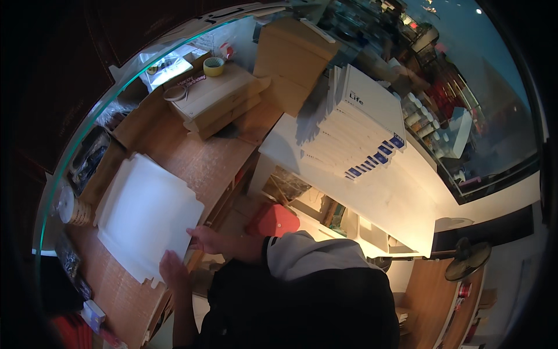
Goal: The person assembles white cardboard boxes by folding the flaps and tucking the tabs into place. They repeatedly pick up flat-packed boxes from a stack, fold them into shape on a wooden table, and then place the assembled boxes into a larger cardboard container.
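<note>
Your left hand was at the near edge of the white sheets, close to their lower corner. Your right hand was at the same edge, farther up, with the thumb and a finger reaching to its border. Both hands touched the sheets, but I cannot tell if the fingers of either one were clamped on them. The sheets lay flat in a pile on the brown desk. A white spool stood just beside them, on the left. Beyond them were the flat boxes, with a yellow tape roll on top. To the right, a white stack stood on the white table, near a red stool.
</note>
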`<state>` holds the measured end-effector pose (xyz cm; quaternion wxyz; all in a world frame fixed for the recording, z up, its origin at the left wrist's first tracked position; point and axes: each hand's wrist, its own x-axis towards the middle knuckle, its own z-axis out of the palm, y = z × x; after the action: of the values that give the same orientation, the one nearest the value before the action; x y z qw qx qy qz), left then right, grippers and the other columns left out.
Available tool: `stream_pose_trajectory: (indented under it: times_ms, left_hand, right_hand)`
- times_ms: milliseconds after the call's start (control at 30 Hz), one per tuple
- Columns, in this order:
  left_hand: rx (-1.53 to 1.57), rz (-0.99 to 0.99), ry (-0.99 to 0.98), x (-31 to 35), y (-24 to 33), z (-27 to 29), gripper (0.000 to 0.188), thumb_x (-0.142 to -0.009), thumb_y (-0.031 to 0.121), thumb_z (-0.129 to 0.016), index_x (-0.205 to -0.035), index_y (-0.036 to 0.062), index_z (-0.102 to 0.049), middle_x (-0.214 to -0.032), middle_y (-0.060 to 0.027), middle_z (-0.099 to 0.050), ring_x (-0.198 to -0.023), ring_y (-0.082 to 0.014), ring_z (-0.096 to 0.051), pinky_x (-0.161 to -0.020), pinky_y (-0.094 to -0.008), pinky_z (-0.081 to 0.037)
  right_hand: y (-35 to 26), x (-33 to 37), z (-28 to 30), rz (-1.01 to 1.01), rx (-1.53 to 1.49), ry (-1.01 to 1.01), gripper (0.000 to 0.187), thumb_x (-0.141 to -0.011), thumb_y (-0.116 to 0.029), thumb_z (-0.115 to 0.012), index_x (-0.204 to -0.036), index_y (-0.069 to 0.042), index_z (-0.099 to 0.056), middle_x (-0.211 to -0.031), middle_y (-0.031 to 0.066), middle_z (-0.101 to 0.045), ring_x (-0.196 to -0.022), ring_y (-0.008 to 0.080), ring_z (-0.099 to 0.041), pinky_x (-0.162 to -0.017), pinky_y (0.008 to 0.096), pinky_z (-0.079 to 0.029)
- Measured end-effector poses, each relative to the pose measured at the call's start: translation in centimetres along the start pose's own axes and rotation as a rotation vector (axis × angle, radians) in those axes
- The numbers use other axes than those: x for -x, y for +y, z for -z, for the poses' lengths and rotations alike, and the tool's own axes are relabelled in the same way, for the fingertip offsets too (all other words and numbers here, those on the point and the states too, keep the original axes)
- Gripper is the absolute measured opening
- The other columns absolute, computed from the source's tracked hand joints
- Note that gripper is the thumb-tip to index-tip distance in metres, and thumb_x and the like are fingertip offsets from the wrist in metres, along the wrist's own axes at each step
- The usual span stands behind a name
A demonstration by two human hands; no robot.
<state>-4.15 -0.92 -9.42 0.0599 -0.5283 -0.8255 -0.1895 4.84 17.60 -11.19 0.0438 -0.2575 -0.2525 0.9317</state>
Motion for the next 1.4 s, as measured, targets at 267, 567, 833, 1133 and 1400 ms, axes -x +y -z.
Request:
stream_pose_trajectory:
  times_ms: [267,567,833,1133,1400]
  left_hand:
    - [0.109,0.125,-0.024,0.6,-2.8,3.0,0.016,-0.088,0.008,-0.054,-0.1,-0.0012,-0.058,-0.098,-0.0184,-0.058,-0.094,-0.0346,-0.055,-0.077,-0.0432,-0.046]
    - [0.255,0.482,-0.24,-2.6,-6.3,1.2,0.017,-0.086,0.012,-0.06,-0.096,-0.0001,-0.056,-0.098,-0.018,-0.057,-0.095,-0.0353,-0.055,-0.08,-0.044,-0.044]
    - [-0.035,-0.075,-0.025,-1.7,-4.2,0.0,0.013,-0.078,0.002,-0.058,-0.088,0.0022,-0.05,-0.094,-0.0156,-0.053,-0.09,-0.0324,-0.054,-0.077,-0.0437,-0.046]
    - [0.055,0.089,-0.119,-2.4,-5.8,-0.6,0.008,-0.073,0.001,-0.056,-0.077,0.0021,-0.048,-0.082,-0.0167,-0.05,-0.08,-0.0363,-0.052,-0.068,-0.0471,-0.046]
    - [-0.132,0.1,-0.143,-0.6,-7.5,0.6,0.016,-0.085,0.02,-0.062,-0.083,0.0066,-0.054,-0.083,-0.0103,-0.053,-0.082,-0.027,-0.054,-0.072,-0.0377,-0.048]
  right_hand:
    - [-3.5,3.4,-4.1,1.235,1.84,-0.065,0.023,-0.077,-0.03,-0.07,-0.077,-0.007,-0.065,-0.089,0.0081,-0.061,-0.088,0.023,-0.06,-0.071,0.0344,-0.048]
    - [-4.4,-7.5,-0.6,0.799,2.111,-0.297,0.023,-0.07,-0.026,-0.069,-0.083,-0.008,-0.063,-0.084,0.0083,-0.058,-0.081,0.0271,-0.056,-0.071,0.0386,-0.047]
    - [-2.2,-7.5,0.1,0.964,2.241,-0.295,0.02,-0.071,-0.025,-0.067,-0.079,-0.007,-0.064,-0.093,0.0104,-0.056,-0.092,0.0256,-0.054,-0.077,0.0345,-0.045]
    - [-1.6,-6.7,-3.1,0.941,2.177,-0.583,0.009,-0.072,-0.015,-0.062,-0.075,-0.007,-0.061,-0.086,0.0105,-0.055,-0.087,0.0256,-0.055,-0.078,0.0353,-0.047]
    - [-3.1,-7.8,-1.1,0.933,2.25,-0.7,0.006,-0.073,-0.009,-0.058,-0.078,-0.008,-0.06,-0.083,0.0093,-0.057,-0.089,0.0263,-0.056,-0.082,0.0361,-0.048]
